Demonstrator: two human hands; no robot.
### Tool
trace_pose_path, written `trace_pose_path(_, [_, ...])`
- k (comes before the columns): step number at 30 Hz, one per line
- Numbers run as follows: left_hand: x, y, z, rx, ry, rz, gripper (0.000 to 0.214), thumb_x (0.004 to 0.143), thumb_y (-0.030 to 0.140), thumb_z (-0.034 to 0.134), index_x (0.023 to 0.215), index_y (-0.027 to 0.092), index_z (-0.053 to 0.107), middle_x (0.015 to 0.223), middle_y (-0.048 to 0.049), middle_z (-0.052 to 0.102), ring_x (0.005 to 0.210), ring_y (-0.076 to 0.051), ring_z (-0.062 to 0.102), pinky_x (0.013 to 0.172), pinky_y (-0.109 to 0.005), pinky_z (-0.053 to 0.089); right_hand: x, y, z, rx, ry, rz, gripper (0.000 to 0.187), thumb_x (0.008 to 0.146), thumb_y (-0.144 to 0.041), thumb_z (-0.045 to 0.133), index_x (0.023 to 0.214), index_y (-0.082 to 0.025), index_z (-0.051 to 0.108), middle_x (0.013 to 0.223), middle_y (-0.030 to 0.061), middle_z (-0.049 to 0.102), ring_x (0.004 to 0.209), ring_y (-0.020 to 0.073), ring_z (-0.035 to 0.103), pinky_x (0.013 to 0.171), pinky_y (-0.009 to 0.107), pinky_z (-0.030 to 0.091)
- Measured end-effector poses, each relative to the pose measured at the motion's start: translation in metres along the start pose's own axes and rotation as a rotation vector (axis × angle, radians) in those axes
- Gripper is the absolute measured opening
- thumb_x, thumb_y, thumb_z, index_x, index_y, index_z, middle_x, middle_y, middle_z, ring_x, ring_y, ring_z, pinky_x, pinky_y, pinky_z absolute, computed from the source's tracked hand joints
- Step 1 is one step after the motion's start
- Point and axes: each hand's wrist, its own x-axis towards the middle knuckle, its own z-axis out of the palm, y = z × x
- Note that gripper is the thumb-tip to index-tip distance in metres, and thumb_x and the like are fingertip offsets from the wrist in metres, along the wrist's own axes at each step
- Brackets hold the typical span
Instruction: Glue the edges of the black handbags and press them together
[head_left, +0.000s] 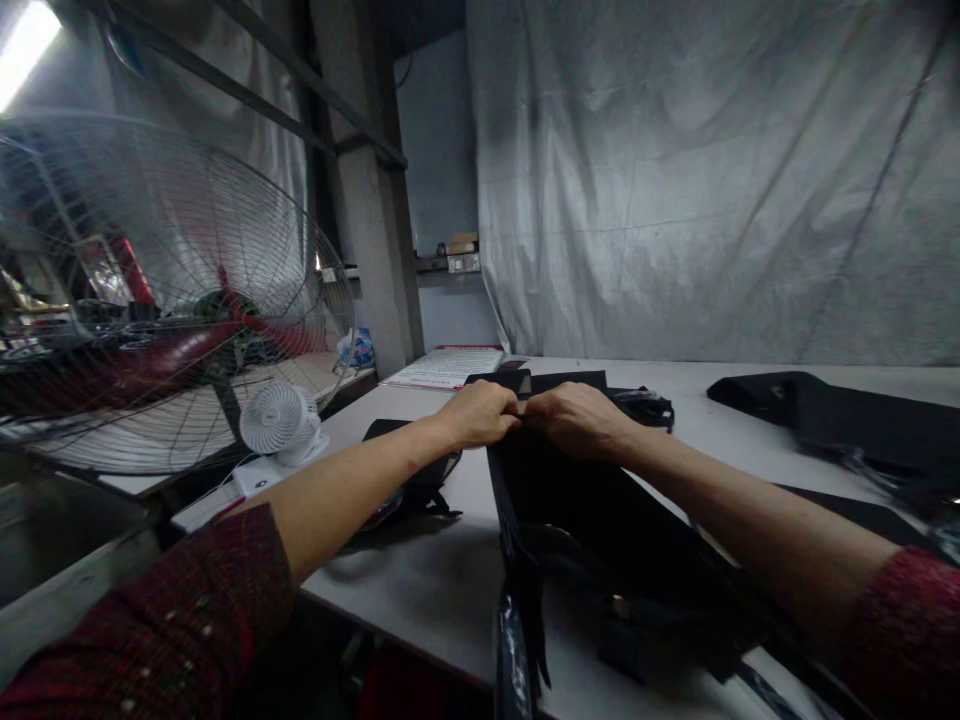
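Observation:
A black fabric piece that looks like a bag hangs from my two hands over the near part of the white table. Its lower end has loose straps and a small metal-looking fitting. My left hand is closed on the upper edge, fingers pinched together. Close beside it, almost touching, my right hand is closed on the same edge. The fingertips of both hands are partly hidden by the knuckles and the dark cloth. Just behind the hands lie more flat black pieces.
Another black item lies left of the hands, and black pieces lie on the right. A small white fan stands at the table's left edge, before a large caged fan. Printed sheets lie at the back, below a silver curtain.

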Motion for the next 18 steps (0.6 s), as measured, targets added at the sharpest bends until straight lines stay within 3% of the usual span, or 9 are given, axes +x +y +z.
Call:
trace_pose_path(7, [0.001, 0.001, 0.0, -0.017, -0.02, -0.112, 0.02, 0.082, 0.029, 0.059, 0.09, 0.02, 0.075, 0.078, -0.0021, 0.071, 0.072, -0.016, 0.061, 0.063, -0.024, 0.04, 0.001, 0.0, -0.002, -0.028, -0.031, 0.081, 0.024, 0.084, -0.031, 0.049, 0.086, -0.024, 0.072, 0.073, 0.0048, 0.066, 0.065, 0.0173, 0.058, 0.052, 0.027, 0.025])
trace_pose_path(13, [0.005, 0.004, 0.0, 0.107, 0.007, -0.058, 0.02, 0.082, 0.031, 0.06, 0.086, 0.02, 0.075, 0.077, -0.0042, 0.071, 0.074, -0.019, 0.062, 0.066, -0.026, 0.041, -0.001, -0.001, -0.001, -0.073, -0.04, 0.109, 0.027, 0.086, -0.03, 0.046, 0.089, -0.023, 0.072, 0.079, 0.0073, 0.069, 0.071, 0.0193, 0.062, 0.056, 0.027, 0.032])
trace_pose_path(18, [0.012, 0.004, 0.002, 0.031, -0.038, 0.03, 0.022, 0.083, 0.031, 0.058, 0.094, 0.022, 0.075, 0.084, -0.0017, 0.072, 0.076, -0.016, 0.062, 0.065, -0.024, 0.041, -0.006, -0.002, -0.002, -0.088, -0.041, 0.07, 0.029, 0.089, -0.034, 0.045, 0.093, -0.023, 0.071, 0.081, 0.0091, 0.069, 0.072, 0.0215, 0.063, 0.057, 0.027, 0.035])
